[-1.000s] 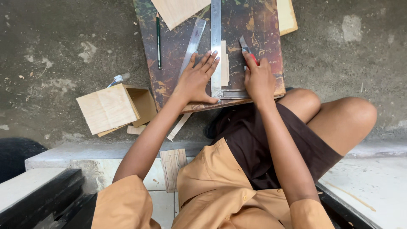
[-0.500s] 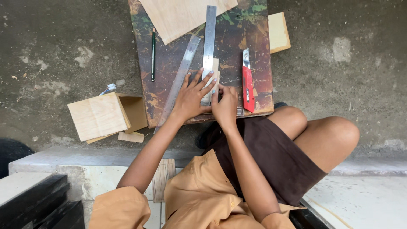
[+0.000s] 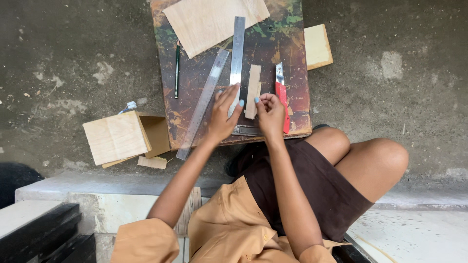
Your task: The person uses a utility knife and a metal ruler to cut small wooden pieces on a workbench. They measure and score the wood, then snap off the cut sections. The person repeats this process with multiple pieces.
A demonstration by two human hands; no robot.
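An outdoor craft spot: a paint-stained wooden work board [image 3: 195, 92] lies on rough grey concrete ground [image 3: 63, 63] beside a pale stone step [image 3: 87, 195].

Red knife [image 3: 282, 100], green pencil [image 3: 177, 69], pale wood strip [image 3: 253, 91]

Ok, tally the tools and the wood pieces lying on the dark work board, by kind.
Metal rulers: 2, a steel square and a clear-grey ruler
Green pencil: 1
Red utility knife: 1
Pale wood pieces: 2, a thin sheet and a narrow strip
Total: 6
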